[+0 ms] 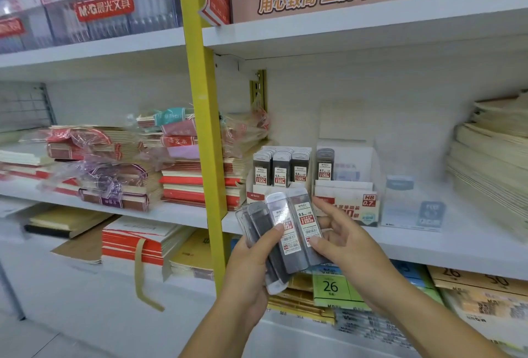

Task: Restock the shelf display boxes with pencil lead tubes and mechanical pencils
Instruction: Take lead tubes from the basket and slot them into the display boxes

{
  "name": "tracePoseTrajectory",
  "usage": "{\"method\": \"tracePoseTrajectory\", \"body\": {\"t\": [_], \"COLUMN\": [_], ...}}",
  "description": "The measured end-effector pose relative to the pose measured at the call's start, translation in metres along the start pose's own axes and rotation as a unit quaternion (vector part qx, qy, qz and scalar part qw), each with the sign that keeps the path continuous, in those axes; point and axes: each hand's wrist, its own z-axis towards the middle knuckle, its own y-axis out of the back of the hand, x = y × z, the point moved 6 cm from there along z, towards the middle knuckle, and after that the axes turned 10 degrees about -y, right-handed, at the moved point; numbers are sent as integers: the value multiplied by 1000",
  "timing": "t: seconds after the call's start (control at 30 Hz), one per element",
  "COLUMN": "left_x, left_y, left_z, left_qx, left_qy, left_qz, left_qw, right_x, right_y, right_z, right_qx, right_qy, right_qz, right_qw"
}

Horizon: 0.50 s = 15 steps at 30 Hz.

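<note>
My left hand (251, 266) grips a fanned bundle of grey pencil lead tubes (281, 236) with red-and-white 0.5 labels, thumb across their fronts. My right hand (340, 239) pinches the rightmost tube of the bundle between thumb and fingers. Just behind, on the middle shelf, a white display box (258, 193) holds three rows of 0.5 lead tubes (280, 167). To its right a second display box (357, 203) marked HB 0.7 holds one row of tubes (325, 165) at its left, the rest of it bare.
A yellow upright post (204, 129) stands just left of the boxes. Stacks of notebooks (183, 175) fill the shelf to the left, and beige pads (491, 163) rise at the right. A small white-blue box (411, 206) sits beside the 0.7 box. Lower shelves hold packed paper goods (331, 289).
</note>
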Motion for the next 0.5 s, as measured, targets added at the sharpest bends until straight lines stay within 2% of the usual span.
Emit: {"method": "tracePoseTrajectory", "body": {"t": [0.33, 0.4, 0.5], "left_x": [-2, -4, -11], "left_y": [1, 6, 16], "left_z": [4, 9, 18], "left_qx": [-9, -24, -40], "left_qy": [11, 5, -5], "left_qz": [3, -11, -21], "left_qw": [1000, 1000, 999], "right_x": [12, 31, 76], "right_y": [-1, 7, 24], "right_z": [4, 12, 29], "right_qx": [10, -29, -126], "right_qy": [31, 56, 141], "right_qz": [-21, -26, -75], "right_qw": [999, 998, 979]}}
